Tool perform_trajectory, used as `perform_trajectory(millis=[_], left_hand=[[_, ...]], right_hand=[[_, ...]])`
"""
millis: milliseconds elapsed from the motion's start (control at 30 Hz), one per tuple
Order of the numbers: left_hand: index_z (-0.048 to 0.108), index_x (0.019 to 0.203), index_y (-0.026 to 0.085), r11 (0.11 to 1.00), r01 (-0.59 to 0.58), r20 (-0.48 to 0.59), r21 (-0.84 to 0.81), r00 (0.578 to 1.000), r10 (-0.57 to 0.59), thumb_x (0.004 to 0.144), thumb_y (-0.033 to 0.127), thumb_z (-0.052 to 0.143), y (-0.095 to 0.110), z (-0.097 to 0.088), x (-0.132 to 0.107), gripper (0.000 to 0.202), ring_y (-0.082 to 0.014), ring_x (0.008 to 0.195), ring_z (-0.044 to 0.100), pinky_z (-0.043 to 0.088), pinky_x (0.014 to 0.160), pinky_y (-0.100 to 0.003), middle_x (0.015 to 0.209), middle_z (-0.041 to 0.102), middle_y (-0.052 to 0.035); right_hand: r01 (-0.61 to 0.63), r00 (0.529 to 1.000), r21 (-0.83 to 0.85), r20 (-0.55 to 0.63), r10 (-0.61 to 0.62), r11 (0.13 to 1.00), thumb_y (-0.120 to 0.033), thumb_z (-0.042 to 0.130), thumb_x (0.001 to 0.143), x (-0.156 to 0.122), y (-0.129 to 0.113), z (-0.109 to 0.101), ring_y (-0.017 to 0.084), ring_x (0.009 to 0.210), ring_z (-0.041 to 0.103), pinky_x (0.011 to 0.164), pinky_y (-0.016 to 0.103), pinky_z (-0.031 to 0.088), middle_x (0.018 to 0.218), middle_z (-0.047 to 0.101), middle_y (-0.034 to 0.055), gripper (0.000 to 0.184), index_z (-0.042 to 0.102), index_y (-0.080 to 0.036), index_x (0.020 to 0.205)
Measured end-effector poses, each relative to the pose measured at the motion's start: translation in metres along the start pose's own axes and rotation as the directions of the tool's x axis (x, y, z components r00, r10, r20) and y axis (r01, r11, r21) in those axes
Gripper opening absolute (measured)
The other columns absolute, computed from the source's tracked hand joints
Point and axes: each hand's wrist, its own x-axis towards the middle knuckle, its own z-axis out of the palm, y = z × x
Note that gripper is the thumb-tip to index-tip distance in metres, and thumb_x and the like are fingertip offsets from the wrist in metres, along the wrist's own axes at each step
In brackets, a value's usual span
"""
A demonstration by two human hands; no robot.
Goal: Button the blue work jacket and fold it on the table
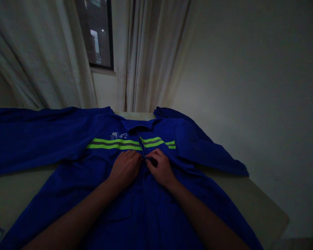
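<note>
A blue work jacket (75, 187) lies spread out with its collar at the far side and its sleeves out to both sides. Across the chest runs a yellow-green and grey reflective stripe (114, 144), with a white logo above it on the left. My left hand (126, 166) pinches the front placket just below the stripe. Close beside it, my right hand (160, 166) grips the other edge of the placket between thumb and fingers. Above my fingers the front gapes slightly; whether a button or zip is between them is hidden.
Under the jacket is a pale table (261, 201), its corner at the right. Behind it hang light curtains (151, 52) and a dark window (99, 34). A plain wall (250, 86) stands at the right. Part of a thin curved object (0, 229) shows at lower left.
</note>
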Motion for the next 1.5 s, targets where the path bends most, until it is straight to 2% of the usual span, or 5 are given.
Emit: perform_trajectory(millis=[367, 500, 633, 933, 1500], left_hand=[[0.071, 0.085, 0.018, 0.987, -0.115, -0.138, 0.111, 0.982, 0.13, 0.097, 0.016, 0.06, -0.002, 0.0, -0.003, 0.015, -0.0255, 0.082, 0.064, 0.04, 0.079, -0.04, 0.081, 0.07, -0.0056], [0.072, 0.088, 0.02, 0.987, -0.114, -0.15, 0.116, 0.98, 0.131, 0.099, 0.019, 0.058, -0.002, -0.002, -0.003, 0.018, -0.0246, 0.08, 0.064, 0.039, 0.079, -0.039, 0.081, 0.071, -0.0049], [0.074, 0.09, 0.02, 0.991, -0.126, -0.162, 0.052, 0.978, 0.133, 0.098, 0.017, 0.06, -0.001, -0.003, -0.003, 0.017, -0.0234, 0.079, 0.064, 0.04, 0.079, -0.038, 0.081, 0.073, -0.0049], [0.075, 0.1, 0.021, 0.991, -0.018, -0.124, -0.129, 0.992, 0.002, 0.1, 0.024, 0.056, -0.006, 0.004, -0.001, 0.018, -0.0257, 0.09, 0.07, 0.048, 0.083, -0.038, 0.096, 0.077, -0.0076], [0.072, 0.09, 0.022, 0.779, 0.267, 0.064, -0.567, 0.958, -0.281, 0.088, 0.032, 0.061, -0.006, -0.005, 0.009, 0.015, -0.0219, 0.078, 0.074, 0.052, 0.071, -0.032, 0.084, 0.078, -0.0031]], right_hand=[[-0.06, 0.998, 0.076, 0.006, 0.06, 0.995, -0.019, 0.063, 0.092, -0.006, -0.011, 0.004, 0.015, 0.078, 0.065, 0.069, 0.027, 0.056, 0.101, 0.063, 0.0065, 0.023, 0.08, -0.018, 0.106], [-0.254, 0.967, 0.291, 0.106, 0.233, 0.922, -0.035, 0.06, 0.095, 0.0, 0.0, 0.003, 0.009, 0.056, 0.061, 0.053, 0.025, 0.053, 0.1, 0.064, 0.0046, 0.027, 0.081, -0.019, 0.103], [-0.413, 0.91, 0.384, 0.203, 0.361, 0.826, -0.04, 0.068, 0.088, 0.006, 0.011, 0.004, 0.011, 0.052, 0.06, 0.05, 0.024, 0.052, 0.076, 0.066, -0.0006, 0.03, 0.078, -0.018, 0.105], [-0.128, 0.991, 0.119, -0.024, 0.131, 0.985, -0.024, 0.068, 0.089, -0.001, 0.003, 0.007, 0.013, 0.069, 0.061, 0.064, 0.025, 0.049, 0.088, 0.067, 0.0033, 0.021, 0.083, -0.02, 0.102], [-0.149, 0.989, 0.179, 0.014, 0.149, 0.972, -0.028, 0.066, 0.092, -0.001, 0.0, 0.006, 0.014, 0.071, 0.059, 0.063, 0.026, 0.048, 0.086, 0.064, 0.0031, 0.024, 0.084, -0.023, 0.107]])
